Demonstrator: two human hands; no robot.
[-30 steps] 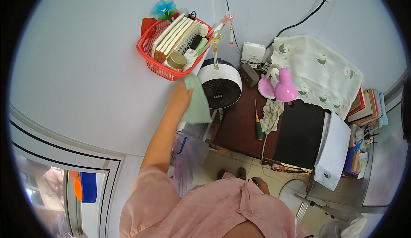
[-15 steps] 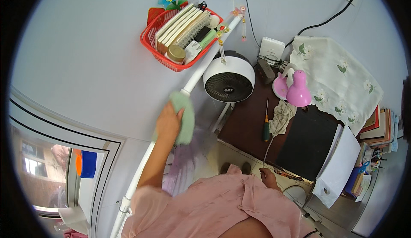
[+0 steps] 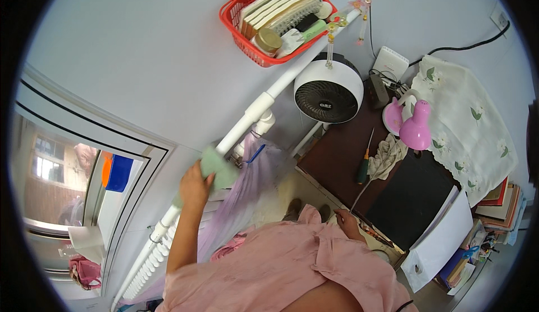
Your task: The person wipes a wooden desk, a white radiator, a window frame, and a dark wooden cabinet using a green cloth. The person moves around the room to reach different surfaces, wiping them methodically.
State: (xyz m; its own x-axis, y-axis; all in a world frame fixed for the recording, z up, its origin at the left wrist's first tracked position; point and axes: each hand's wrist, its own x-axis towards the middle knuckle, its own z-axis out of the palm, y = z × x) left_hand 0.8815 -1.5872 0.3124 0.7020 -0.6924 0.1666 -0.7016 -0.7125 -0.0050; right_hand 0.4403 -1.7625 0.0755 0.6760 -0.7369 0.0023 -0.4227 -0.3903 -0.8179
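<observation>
My left hand (image 3: 195,184) is closed round a folded pale green cloth (image 3: 218,169), which is wrapped against a sloping white pipe (image 3: 234,134). Just beyond the cloth, a white pipe joint (image 3: 259,106) sits on the same pipe, with a sheer lilac curtain (image 3: 238,197) hanging beneath it. At the near edge of the dark brown desk (image 3: 328,157) is my right hand (image 3: 349,223), its fingers curled. A thin grey cord (image 3: 362,194) runs to those fingers from a crumpled grey-white rag (image 3: 388,156); whether they grip it is unclear.
Beside the upper pipe hang a red basket (image 3: 247,39) of notebooks and jars and a round white fan (image 3: 330,82). The desk bears a green-handled screwdriver (image 3: 364,166), a pink lamp (image 3: 415,126), a black mat (image 3: 401,194) and white paper (image 3: 441,233). A window (image 3: 56,166) is at left.
My left hand has slid the cloth down the pipe toward me, uncovering the pipe joint and the curtain's top. The view has shifted; my right hand stays by the desk edge.
</observation>
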